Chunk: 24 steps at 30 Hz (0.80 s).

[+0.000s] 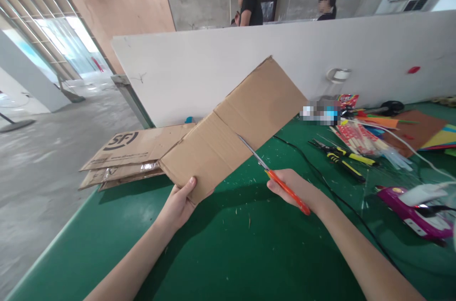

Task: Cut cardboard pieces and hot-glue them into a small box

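Note:
A long brown cardboard piece (231, 125) is raised at a slant above the green table, with a fold line across its middle. My left hand (183, 201) grips its lower left end, thumb on the near face. In my right hand (294, 189) are scissors with orange handles (288, 192). Their blades point up and to the left, and the tip lies over the cardboard near the fold line. From this view I cannot tell whether the blades touch it.
Folded cardboard boxes (142, 149) overhang the green table's (235, 253) left edge. Pliers (342, 161), a magenta tool (409, 213), wrapped sticks and a black cable lie at right. Behind stands a white partition (199, 68), with two people beyond.

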Each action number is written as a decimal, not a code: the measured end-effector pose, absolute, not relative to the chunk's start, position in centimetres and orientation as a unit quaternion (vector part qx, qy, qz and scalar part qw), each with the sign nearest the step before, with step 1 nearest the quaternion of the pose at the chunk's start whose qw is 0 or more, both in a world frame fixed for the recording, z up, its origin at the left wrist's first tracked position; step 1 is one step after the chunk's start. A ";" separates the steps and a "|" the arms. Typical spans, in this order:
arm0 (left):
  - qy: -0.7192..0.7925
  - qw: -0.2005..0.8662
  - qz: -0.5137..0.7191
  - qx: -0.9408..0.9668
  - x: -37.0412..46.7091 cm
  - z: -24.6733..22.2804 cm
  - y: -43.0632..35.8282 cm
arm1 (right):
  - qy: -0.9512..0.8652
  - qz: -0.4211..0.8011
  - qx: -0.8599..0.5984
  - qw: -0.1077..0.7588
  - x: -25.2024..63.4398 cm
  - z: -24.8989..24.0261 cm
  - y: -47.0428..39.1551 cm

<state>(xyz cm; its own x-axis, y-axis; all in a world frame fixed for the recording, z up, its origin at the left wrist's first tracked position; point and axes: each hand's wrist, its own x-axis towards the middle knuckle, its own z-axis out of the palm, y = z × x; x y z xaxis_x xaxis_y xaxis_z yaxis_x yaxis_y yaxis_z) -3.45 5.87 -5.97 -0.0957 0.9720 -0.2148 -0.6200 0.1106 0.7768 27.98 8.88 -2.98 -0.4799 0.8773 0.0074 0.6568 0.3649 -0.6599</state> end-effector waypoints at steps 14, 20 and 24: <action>0.377 0.641 0.639 0.197 -2.4 -5.9 5.7 | -0.787 0.418 -0.408 0.196 29.2 -2.3 8.7; 0.376 0.612 0.664 0.209 -2.6 -5.4 5.8 | -0.774 0.445 -0.405 0.197 29.3 -2.5 8.8; 0.379 0.593 0.680 0.206 -2.9 -5.3 5.8 | -0.776 0.442 -0.404 0.200 29.1 -2.5 9.0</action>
